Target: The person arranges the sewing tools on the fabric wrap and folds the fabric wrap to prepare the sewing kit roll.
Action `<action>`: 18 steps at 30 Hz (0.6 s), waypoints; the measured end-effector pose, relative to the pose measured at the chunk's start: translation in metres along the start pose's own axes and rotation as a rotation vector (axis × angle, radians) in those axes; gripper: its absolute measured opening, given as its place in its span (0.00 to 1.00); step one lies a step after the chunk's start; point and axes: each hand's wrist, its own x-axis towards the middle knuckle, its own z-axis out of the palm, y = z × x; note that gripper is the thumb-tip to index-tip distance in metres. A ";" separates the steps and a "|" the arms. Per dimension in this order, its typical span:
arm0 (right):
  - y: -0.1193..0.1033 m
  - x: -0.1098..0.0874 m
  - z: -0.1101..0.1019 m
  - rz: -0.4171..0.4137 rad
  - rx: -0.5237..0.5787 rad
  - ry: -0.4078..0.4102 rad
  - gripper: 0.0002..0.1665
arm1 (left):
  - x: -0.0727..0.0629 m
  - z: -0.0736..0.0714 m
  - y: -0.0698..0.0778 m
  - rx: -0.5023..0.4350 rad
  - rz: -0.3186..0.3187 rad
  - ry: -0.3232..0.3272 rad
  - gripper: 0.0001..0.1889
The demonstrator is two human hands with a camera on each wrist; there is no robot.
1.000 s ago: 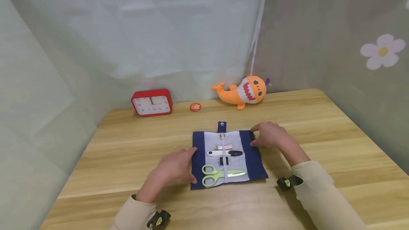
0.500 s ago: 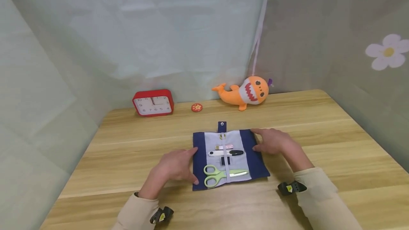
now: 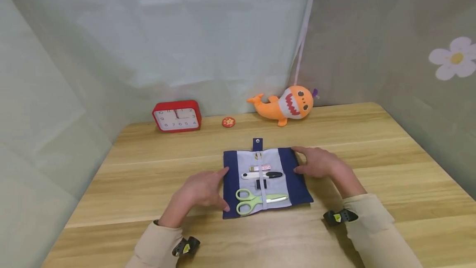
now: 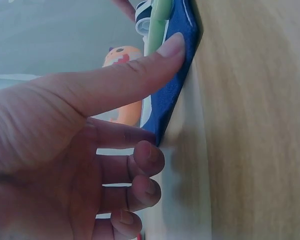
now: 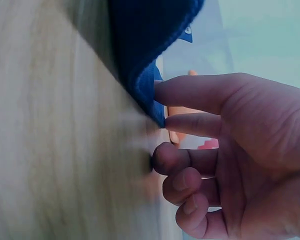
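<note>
A navy sewing kit case (image 3: pixel 295 185) lies unfolded on the table, its grey lining facing up. Under a pale elastic band sit green-handled scissors (image 3: pixel 253 200), a black thread spool (image 3: pixel 261 184), a white tool with a black end (image 3: pixel 253 175), a pinkish strip (image 3: pixel 265 168) and a small gold-coloured piece (image 3: pixel 258 156). My left hand (image 3: pixel 202 189) touches the case's left edge with thumb and index finger spread apart. At the right edge, thumb and index finger of my right hand (image 3: pixel 319 163) touch the cloth near the far corner. Both hands' other fingers bend loosely.
At the back of the wooden table (image 3: pixel 130 185) stand a red clock (image 3: pixel 177 116) and an orange shark plush (image 3: pixel 284 104). A round red badge (image 3: pixel 228 122) lies between them. Behind the case extends its strap (image 3: pixel 257 144) with a snap. Pale cloth walls (image 3: pixel 223 32) enclose the table.
My right hand has come down and flattened a little at the case's right edge. The left hand stays at the left edge. The head view has shifted slightly.
</note>
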 end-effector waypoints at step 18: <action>0.006 -0.001 -0.001 -0.026 0.052 0.007 0.45 | -0.001 -0.001 -0.002 -0.015 0.011 0.003 0.60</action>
